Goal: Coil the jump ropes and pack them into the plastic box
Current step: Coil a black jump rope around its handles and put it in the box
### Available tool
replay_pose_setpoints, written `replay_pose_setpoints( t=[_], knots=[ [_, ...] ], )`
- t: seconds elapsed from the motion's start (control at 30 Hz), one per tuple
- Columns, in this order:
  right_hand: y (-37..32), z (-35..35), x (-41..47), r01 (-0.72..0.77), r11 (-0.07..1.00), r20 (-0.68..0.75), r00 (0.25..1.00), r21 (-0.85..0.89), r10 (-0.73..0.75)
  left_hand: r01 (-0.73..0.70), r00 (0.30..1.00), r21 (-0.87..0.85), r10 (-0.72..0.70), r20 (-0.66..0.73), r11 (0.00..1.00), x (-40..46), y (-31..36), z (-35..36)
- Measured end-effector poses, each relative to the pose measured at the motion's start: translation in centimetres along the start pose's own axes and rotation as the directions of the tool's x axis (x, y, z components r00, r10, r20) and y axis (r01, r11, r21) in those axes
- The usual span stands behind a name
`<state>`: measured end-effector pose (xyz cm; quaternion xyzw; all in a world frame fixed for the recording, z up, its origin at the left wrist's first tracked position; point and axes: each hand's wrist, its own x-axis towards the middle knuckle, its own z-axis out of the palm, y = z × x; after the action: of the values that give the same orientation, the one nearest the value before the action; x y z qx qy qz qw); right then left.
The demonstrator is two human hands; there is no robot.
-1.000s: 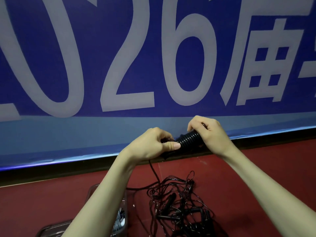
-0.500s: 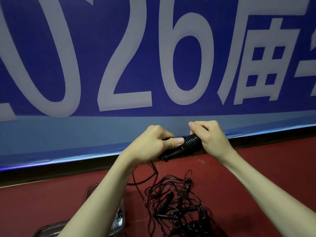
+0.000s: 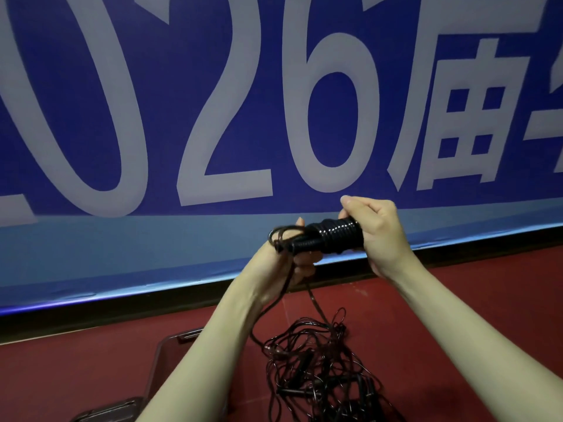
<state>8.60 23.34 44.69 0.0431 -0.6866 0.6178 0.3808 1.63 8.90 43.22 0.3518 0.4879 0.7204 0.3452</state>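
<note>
We see only a corner of the plastic box (image 3: 170, 360), since the left forearm (image 3: 213, 345) covers most of it and the bottom edge cuts off the rest, so we cannot tell what lies inside. The loop of rope (image 3: 281, 234) at the left hand (image 3: 286, 260) is smeared by motion, and we cannot make out how the fingers hold it; the far end of the coiled bundle (image 3: 333, 236) is buried in the right hand (image 3: 380, 233). The tangled pile of ropes (image 3: 320, 370) runs off the bottom edge, and its separate ropes and handles are too knotted to count.
</note>
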Motion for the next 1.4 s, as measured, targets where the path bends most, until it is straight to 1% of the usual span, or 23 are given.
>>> replay_pose_setpoints(
  t=[0.07, 0.13, 0.23, 0.3, 0.33, 0.4, 0.47, 0.5, 0.6, 0.67, 0.73, 0.83, 0.93, 1.0, 1.03, 1.07, 1.1, 1.13, 1.2, 1.3, 1.33, 1.37, 1.4],
  knots=[
    [0.4, -0.3, 0.6, -0.021, 1.0, -0.147, 0.989, 0.004, 0.022, -0.053, 0.993, 0.033, 0.056, -0.102, 0.998, 1.0, -0.4, 0.9],
    [1.1, -0.5, 1.1, -0.043, 0.999, -0.28, 0.959, -0.014, 0.038, -0.051, 0.981, 0.076, 0.064, -0.185, 0.996, 1.7, -0.9, 1.9],
    [2.3, -0.9, 1.5, -0.073, 0.994, -0.39, 0.92, -0.077, 0.037, -0.036, 0.963, 0.113, 0.065, -0.262, 0.993, 2.3, -1.7, 3.1],
    [2.9, -1.3, 1.7, -0.096, 0.987, -0.451, 0.892, -0.126, 0.029, -0.018, 0.96, 0.272, 0.093, -0.265, 0.962, 2.5, -2.6, 3.5],
    [3.2, -1.6, 1.8, -0.101, 0.982, -0.475, 0.88, -0.161, 0.013, 0.006, 0.961, 0.4, 0.105, -0.257, 0.917, 2.5, -3.0, 3.7],
    [3.7, -2.1, 1.8, -0.113, 0.965, -0.503, 0.864, -0.236, -0.022, 0.063, 0.964, 0.649, 0.121, -0.235, 0.758, 2.5, -3.7, 3.9],
    [4.1, -2.6, 1.8, -0.125, 0.944, -0.518, 0.854, -0.305, -0.055, 0.098, 0.97, 0.793, 0.12, -0.211, 0.601, 2.4, -3.8, 3.9],
    [4.2, -2.8, 1.9, -0.124, 0.933, -0.519, 0.852, -0.338, -0.075, 0.098, 0.976, 0.824, 0.108, -0.19, 0.559, 2.3, -3.6, 3.9],
    [4.4, -3.4, 1.9, -0.104, 0.888, -0.498, 0.854, -0.449, -0.152, 0.098, 0.991, 0.855, 0.03, -0.132, 0.508, 2.0, -3.1, 3.7],
    [4.4, -3.7, 1.8, -0.1, 0.827, -0.472, 0.855, -0.553, -0.212, 0.086, 0.994, 0.886, 0.016, -0.105, 0.455, 1.8, -2.9, 3.7],
    [4.5, -3.7, 1.7, -0.061, 0.753, -0.419, 0.859, -0.655, -0.294, 0.069, 0.995, 0.931, 0.043, -0.09, 0.357, 1.8, -2.9, 3.6],
    [4.5, -3.9, 1.4, 0.032, 0.627, -0.268, 0.886, -0.778, -0.377, 0.065, 0.993, 0.977, 0.087, -0.084, 0.205, 1.8, -2.7, 2.9],
    [4.2, -4.0, 1.4, 0.069, 0.501, -0.107, 0.944, -0.863, -0.314, 0.071, 0.989, 0.997, 0.127, -0.074, 0.034, 1.6, -2.1, 1.8],
    [3.5, -3.7, 1.3, 0.065, 0.436, -0.025, 0.98, -0.898, -0.197, 0.074, 0.988, 0.994, 0.138, -0.063, -0.082, 1.2, -1.5, 1.5],
    [3.1, -3.5, 1.4, 0.049, 0.409, 0.0, 0.993, -0.911, -0.118, 0.076, 0.988, 0.99, 0.145, -0.058, -0.12, 1.0, -1.2, 1.5],
    [2.8, -3.5, 1.4, 0.04, 0.387, 0.026, 0.999, -0.921, -0.042, 0.076, 0.988, 0.989, 0.146, -0.057, -0.128, 0.9, -0.9, 1.2],
    [2.5, -3.4, 1.4, 0.053, 0.383, 0.065, 0.998, -0.922, 0.02, 0.073, 0.988, 0.992, 0.146, -0.057, -0.104, 0.7, -0.6, 1.0],
    [2.3, -3.5, 1.3, 0.085, 0.406, 0.122, 0.99, -0.91, 0.066, 0.072, 0.989, 0.996, 0.138, -0.063, -0.061, 0.5, -0.3, 0.7],
    [2.1, -3.9, 1.2, 0.142, 0.52, 0.235, 0.965, -0.842, 0.118, 0.053, 0.993, 0.999, 0.107, -0.052, -0.003, 0.2, 0.3, 0.2],
    [1.8, -4.6, 0.9, 0.12, 0.698, 0.32, 0.934, -0.706, 0.162, -0.011, 0.994, 1.0, 0.113, 0.009, 0.016, 0.0, 0.4, -0.2],
    [1.7, -4.8, 0.9, 0.091, 0.747, 0.33, 0.927, -0.659, 0.178, -0.035, 0.993, 0.997, 0.115, 0.026, 0.075, -0.1, 0.3, -0.3],
    [1.5, -4.9, 0.8, 0.064, 0.791, 0.34, 0.922, -0.609, 0.187, -0.065, 0.994, 0.981, 0.101, 0.047, 0.182, -0.1, 0.3, -0.5],
    [1.4, -4.9, 0.7, 0.039, 0.826, 0.345, 0.919, -0.562, 0.192, -0.085, 0.995, 0.945, 0.074, 0.065, 0.316, -0.2, 0.3, -0.5]
  ],
)
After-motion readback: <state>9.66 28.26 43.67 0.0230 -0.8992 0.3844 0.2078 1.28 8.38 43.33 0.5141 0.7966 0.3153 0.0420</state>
